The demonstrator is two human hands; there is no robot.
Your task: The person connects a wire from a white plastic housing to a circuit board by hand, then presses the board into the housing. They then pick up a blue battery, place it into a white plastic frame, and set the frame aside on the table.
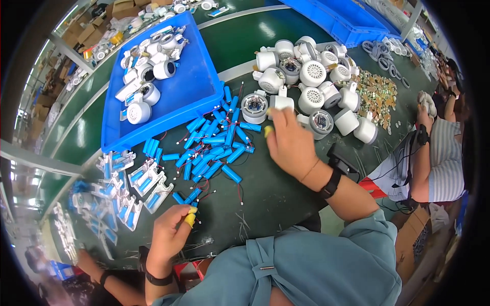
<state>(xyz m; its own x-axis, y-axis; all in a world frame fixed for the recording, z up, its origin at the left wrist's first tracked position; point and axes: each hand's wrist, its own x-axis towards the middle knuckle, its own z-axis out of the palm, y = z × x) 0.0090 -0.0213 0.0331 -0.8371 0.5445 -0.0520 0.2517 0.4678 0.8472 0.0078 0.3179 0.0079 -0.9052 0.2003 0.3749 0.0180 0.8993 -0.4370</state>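
Note:
My left hand (171,232) is low at the table's front edge, yellow covers on its thumb and index tips. Those tips are pinched together beside the nearest blue battery cells (194,196); anything between them is too small to make out. My right hand (292,145) reaches over the table with yellow-covered fingers stretched out and apart. Its fingertips are at a white round housing (282,102), partly hiding it; I see no clear grip. Close by is an open housing with a circuit board inside (254,105). Blue cells with thin wires (209,148) are heaped between my hands.
A blue tray (196,92) with white housings stands far left. White holders with blue cells (145,178) are at the left. More white housings (312,73), small boards (377,92) and grey rings (383,64) lie far right. Co-workers' hands appear at right (424,115) and lower left (87,262).

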